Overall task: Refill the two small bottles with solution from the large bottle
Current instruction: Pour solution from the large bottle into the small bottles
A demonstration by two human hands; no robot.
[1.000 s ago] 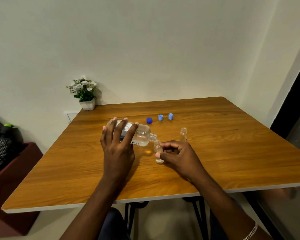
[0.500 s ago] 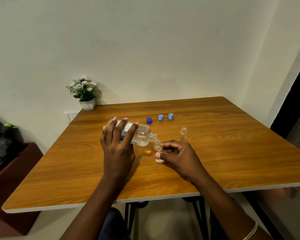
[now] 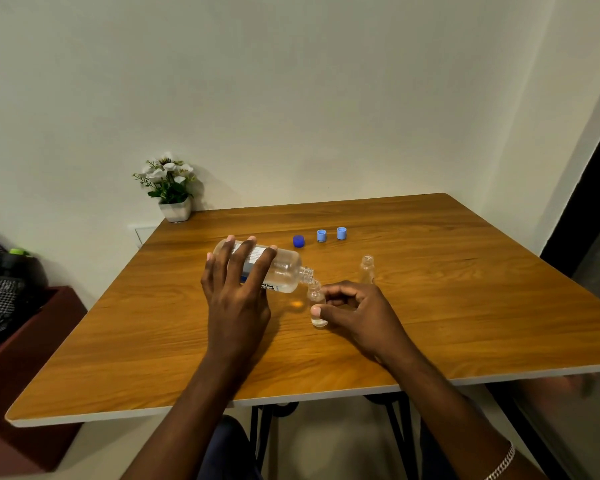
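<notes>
Left hand (image 3: 236, 292): fingers draped over labelled body of large bottle (image 3: 286, 271), gripping it; bottle tipped near horizontal, neck pointing right and down.
Right hand (image 3: 357, 313): thumb and fingers pinch first small bottle (image 3: 315, 296), upright on table (image 3: 465, 289), its mouth right under large bottle's mouth.
Second small bottle (image 3: 367, 268): upright, uncapped, just beyond right hand.
Three blue caps (image 3: 321, 235): in row farther back.
</notes>
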